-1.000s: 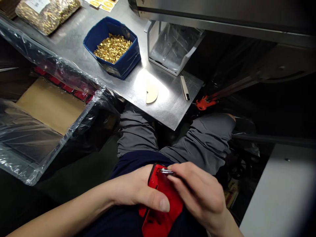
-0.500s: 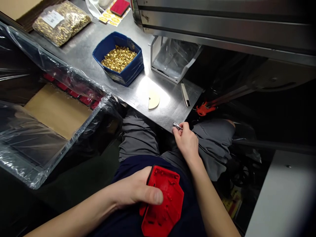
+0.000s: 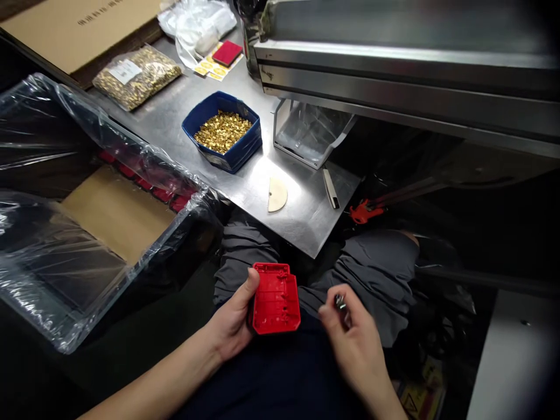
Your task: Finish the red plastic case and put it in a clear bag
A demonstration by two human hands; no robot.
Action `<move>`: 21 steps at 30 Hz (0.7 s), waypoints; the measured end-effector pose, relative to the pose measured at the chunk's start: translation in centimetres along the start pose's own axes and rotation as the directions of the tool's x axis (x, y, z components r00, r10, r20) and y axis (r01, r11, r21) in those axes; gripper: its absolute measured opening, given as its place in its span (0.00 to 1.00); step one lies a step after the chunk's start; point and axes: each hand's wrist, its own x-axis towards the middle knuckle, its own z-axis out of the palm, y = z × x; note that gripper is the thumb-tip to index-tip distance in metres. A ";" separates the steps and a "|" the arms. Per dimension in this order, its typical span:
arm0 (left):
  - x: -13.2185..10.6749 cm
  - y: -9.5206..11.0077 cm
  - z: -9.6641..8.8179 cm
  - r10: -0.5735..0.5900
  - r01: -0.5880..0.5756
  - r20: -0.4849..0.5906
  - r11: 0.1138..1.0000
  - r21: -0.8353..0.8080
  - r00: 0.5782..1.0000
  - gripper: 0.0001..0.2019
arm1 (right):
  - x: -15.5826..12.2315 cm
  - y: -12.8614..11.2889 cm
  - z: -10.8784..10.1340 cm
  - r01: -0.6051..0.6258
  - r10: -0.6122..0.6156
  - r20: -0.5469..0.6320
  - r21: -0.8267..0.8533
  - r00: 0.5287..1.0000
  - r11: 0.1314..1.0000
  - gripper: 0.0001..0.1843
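Note:
My left hand [image 3: 234, 318] is closed on the left edge of a red plastic housing [image 3: 275, 300], thumb along its rim. The housing's open, ribbed inside faces up above my lap. To its right, my right hand [image 3: 354, 335] is curled around a small shiny metal tool [image 3: 342, 309] that looks like a nail clipper; it is slightly blurred and partly hidden by the fingers. The two hands are apart, and the tool does not touch the housing.
On the metal table [image 3: 301, 227] stand a blue bin [image 3: 245, 151] of small brass pieces, a grey bin [image 3: 306, 146], a cream half-disc [image 3: 277, 195] and a utility knife [image 3: 331, 188]. A bag of brass pieces [image 3: 137, 76] lies behind. At left is a plastic-lined crate [image 3: 170, 166].
My right hand has moved from the table's corner back towards my lap, bringing the metal tool nearer the housing. My left hand has turned and raised the red housing. The view has shifted.

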 end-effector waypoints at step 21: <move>-0.4 1.3 -1.1 0.133 -0.140 0.048 0.969 0.202 0.990 0.33 | 4.0 0.9 0.5 -0.613 0.407 0.466 0.671 0.786 0.416 0.29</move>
